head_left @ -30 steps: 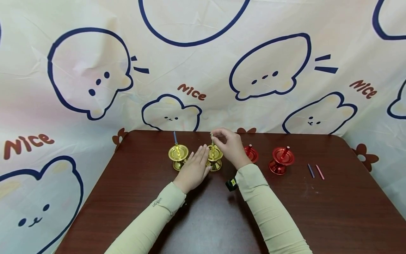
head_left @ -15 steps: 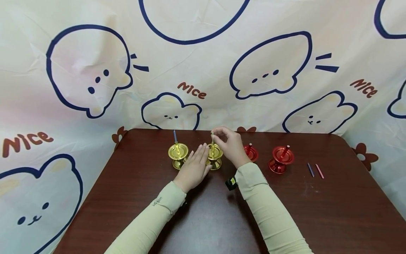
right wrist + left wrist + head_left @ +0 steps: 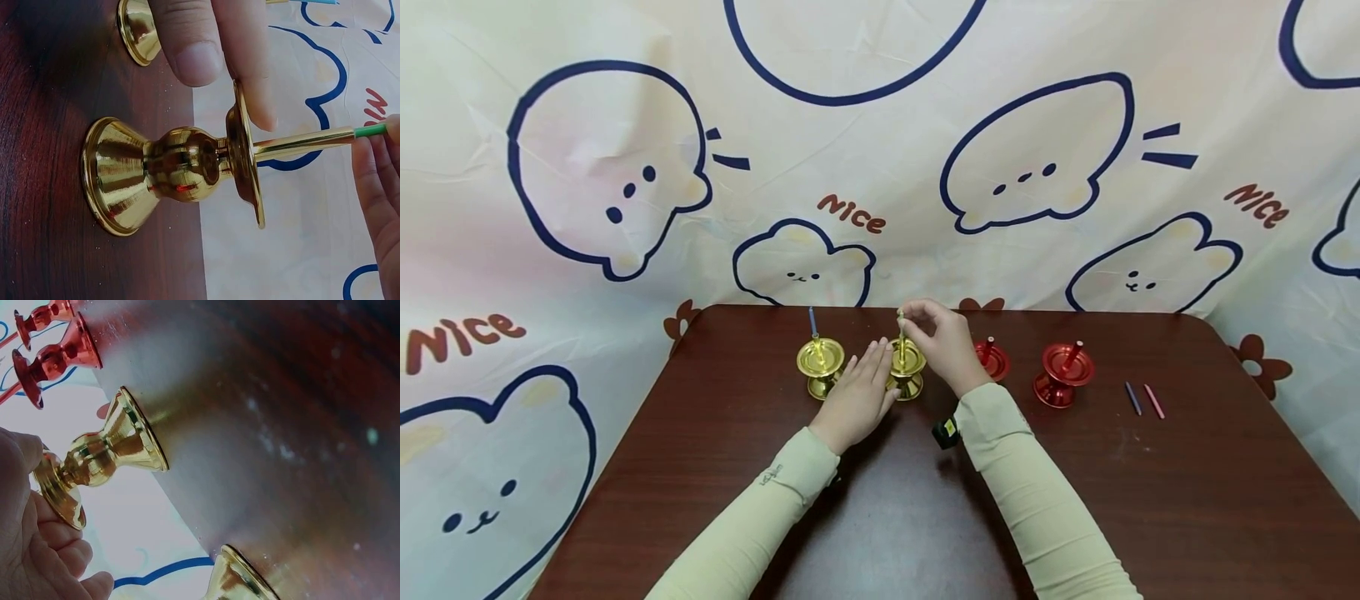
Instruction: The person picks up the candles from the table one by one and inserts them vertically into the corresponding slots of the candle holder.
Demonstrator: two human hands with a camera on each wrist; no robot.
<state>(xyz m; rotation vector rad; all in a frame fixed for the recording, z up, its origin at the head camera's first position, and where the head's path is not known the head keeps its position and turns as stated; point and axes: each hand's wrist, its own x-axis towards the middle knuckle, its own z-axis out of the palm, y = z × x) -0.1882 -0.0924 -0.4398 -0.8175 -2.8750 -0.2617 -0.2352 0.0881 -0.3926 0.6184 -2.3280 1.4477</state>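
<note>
My left hand [image 3: 859, 386] reaches to a gold candlestick [image 3: 183, 164], its thumb and fingers on either side of the dish's rim. Between the thumb and fingertips of my right hand [image 3: 946, 343] is a green candle [image 3: 370, 130], pinched at the top of the candlestick's tube. The candle's lower end is hidden inside that tube. The candlestick stands upright on the brown table [image 3: 880, 517]. To its left, a second gold candlestick [image 3: 820, 358] carries an upright blue candle [image 3: 812, 322].
Two red candlesticks stand to the right, one [image 3: 997, 363] partly behind my right hand, the other [image 3: 1063, 387] farther right. Beyond them lie a loose blue candle [image 3: 1132, 398] and a pink candle [image 3: 1153, 401]. A patterned cloth backdrop [image 3: 910, 150] rises behind the table's far edge.
</note>
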